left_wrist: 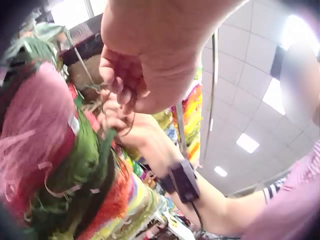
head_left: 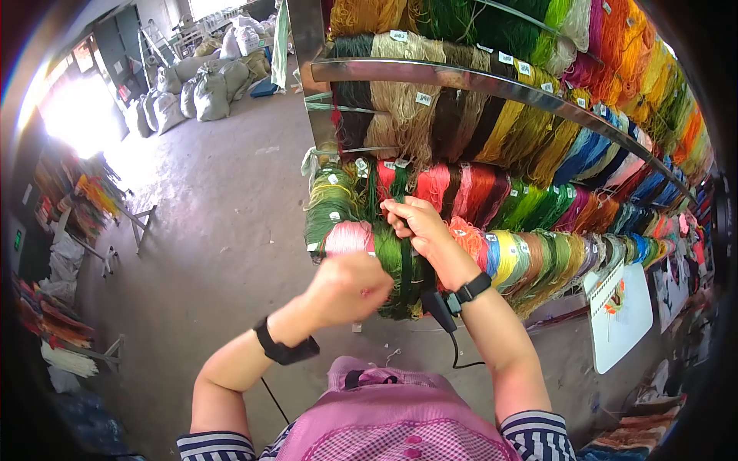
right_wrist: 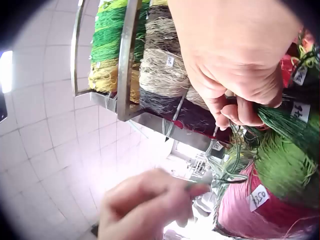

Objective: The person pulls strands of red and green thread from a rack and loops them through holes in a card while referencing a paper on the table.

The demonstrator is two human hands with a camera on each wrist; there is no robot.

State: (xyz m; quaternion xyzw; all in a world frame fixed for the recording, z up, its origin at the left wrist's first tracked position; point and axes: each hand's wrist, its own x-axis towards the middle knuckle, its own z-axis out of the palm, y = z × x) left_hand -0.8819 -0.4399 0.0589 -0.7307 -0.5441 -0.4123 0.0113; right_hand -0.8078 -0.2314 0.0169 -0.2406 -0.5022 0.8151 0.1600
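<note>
My right hand (head_left: pixel 419 224) is at the rack's lower row, its fingers curled round a dark green hank of thread (right_wrist: pixel 287 122). Thumb and fingertips pinch together at the end of that hank. My left hand (head_left: pixel 346 288) is nearer to me, blurred, with its fingers curled in. In the right wrist view a dark green strand (right_wrist: pixel 232 179) runs to the fingertips of the left hand (right_wrist: pixel 150 205), which pinch it. A pink hank (head_left: pixel 350 238) with a paper tag (right_wrist: pixel 258 196) and a bright green hank (head_left: pixel 392 253) hang beside the hands.
A metal rail (head_left: pixel 492 77) curves across the rack above my hands, with tagged hanks in many colours. A spiral-bound pad (head_left: pixel 621 315) hangs at the right. Sacks (head_left: pixel 211 94) stand at the back left, and more thread (head_left: pixel 77 192) hangs on the left.
</note>
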